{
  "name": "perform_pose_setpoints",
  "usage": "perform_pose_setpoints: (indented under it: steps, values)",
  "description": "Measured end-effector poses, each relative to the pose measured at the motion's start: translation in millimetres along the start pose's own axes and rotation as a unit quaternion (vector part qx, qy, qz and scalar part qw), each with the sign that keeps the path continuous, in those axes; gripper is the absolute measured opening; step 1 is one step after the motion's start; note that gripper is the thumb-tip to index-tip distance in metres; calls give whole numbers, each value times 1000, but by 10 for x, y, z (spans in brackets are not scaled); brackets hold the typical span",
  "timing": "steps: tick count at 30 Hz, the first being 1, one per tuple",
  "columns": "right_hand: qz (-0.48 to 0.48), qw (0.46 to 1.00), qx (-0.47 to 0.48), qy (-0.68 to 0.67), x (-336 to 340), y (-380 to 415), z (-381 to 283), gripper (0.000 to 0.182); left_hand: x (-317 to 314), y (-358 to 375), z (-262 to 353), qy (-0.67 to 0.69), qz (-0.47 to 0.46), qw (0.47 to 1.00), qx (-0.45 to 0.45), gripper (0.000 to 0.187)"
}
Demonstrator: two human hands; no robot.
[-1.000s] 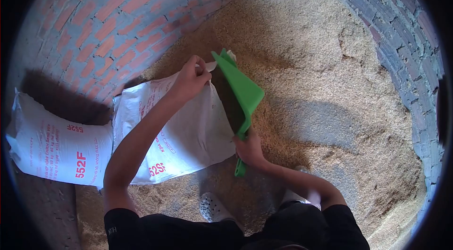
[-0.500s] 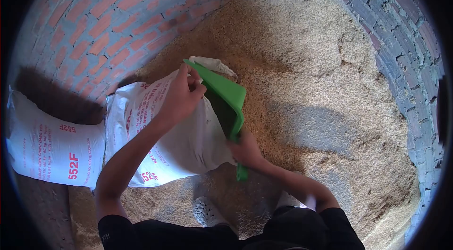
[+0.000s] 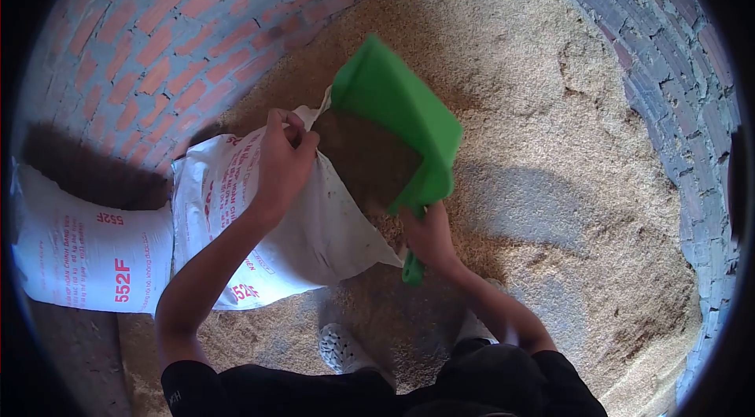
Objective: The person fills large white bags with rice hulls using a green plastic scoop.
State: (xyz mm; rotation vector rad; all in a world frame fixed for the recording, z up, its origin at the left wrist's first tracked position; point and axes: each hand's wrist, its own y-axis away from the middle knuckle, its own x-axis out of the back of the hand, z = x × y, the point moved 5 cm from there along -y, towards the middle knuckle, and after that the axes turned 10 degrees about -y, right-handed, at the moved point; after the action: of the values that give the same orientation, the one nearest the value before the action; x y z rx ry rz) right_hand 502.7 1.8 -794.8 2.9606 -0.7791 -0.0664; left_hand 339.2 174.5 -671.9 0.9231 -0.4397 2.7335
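A white woven sack [image 3: 291,236] with red print stands with its mouth spread toward the right. My left hand [image 3: 288,153] is closed on the sack's upper rim, fingers pinched together. In my right hand [image 3: 429,236] is the handle of a green plastic dustpan [image 3: 413,102], its lower handle end showing below the fist. The dustpan is tilted at the sack's mouth, and its far corner overlaps the rim. Brown, shaded material shows between the dustpan and the sack's edge.
A second white sack [image 3: 86,236], printed 552F, leans against the first on the left. A big heap of tan rice husk [image 3: 519,134] slopes up to the right and back. A curved brick wall [image 3: 181,39] encloses the space. My shoe [image 3: 342,346] is below the sack.
The dustpan has moved up and to the right, partly out of the sack's mouth, showing more of its inside. My right hand moved with it; my left hand shifted slightly left.
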Motion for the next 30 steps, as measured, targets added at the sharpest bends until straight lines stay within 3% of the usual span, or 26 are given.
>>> perform_pose_setpoints:
  steps: [4, 6, 7, 9, 10, 12, 13, 15, 16, 18, 20, 22, 24, 25, 26, 27, 28, 29, 30]
  values:
    - [-22, 997, -70, 38, 95, -71, -224, 57, 34, 12, -23, -8, -6, 1000, -5, 19]
    - [31, 996, 29, 73, 249, -89, -130, 67, -3, -20, -79, -10, -18, 1000, -8, 18]
    - [60, 994, 28, 87, 358, -50, -90, 67, 4, 8, -41, 11, -36, 999, 7, 17]
    - [89, 983, 126, 99, 491, 25, -129, 44, -3, 16, -43, -1, -37, 999, -9, 15]
    - [108, 980, 125, 110, 578, 45, -136, 44, -11, 13, -25, -17, -38, 999, -14, 15]
    - [-3, 979, 112, 169, 569, 89, -138, 51, -67, 17, 13, -29, -52, 998, -27, 14]
    - [12, 979, 108, 173, 618, 117, -139, 51, -96, 11, 14, -17, -50, 998, -14, 14]
    - [-11, 978, 119, 171, 656, 146, -151, 76, -142, -18, 11, -2, -58, 998, -10, 13]
    - [1, 978, 117, 174, 739, 126, -88, 76, -157, -30, -17, -8, -56, 998, 3, 14]
    - [149, 964, 211, 63, 1063, 139, 50, 35, -169, -34, -54, -11, -64, 998, 13, 14]
    - [202, 977, 60, -34, 1575, 191, 232, 19, -163, -64, -90, -39, -56, 997, 18, 15]
    - [321, 945, 5, -68, 2228, 480, 276, 11, -193, -94, -185, -19, -64, 998, 20, 16]
    - [392, 881, 95, 246, 3156, 877, 674, 20, -163, -93, -150, -30, -53, 997, 50, 16]
    - [433, 851, 148, 257, 3615, 1123, 752, 9, -165, -116, -195, -16, -61, 997, 51, 16]
    - [521, 847, 99, 28, 3777, 1412, 470, 8, -183, -133, -227, -16, -68, 996, 48, 16]
    - [592, 803, 67, 16, 4239, 1751, 626, 8, -185, -143, -255, -11, -65, 997, 42, 16]
    - [646, 750, 54, 134, 4607, 2110, 646, 8, -183, -143, -268, -7, -60, 997, 38, 15]
    - [681, 727, 55, 70, 4993, 2510, 755, 12, -190, -139, -251, -9, -62, 997, 40, 15]
    - [785, 608, 39, 109, 5001, 2775, 458, 28, -198, -132, -214, -10, -61, 997, 40, 15]
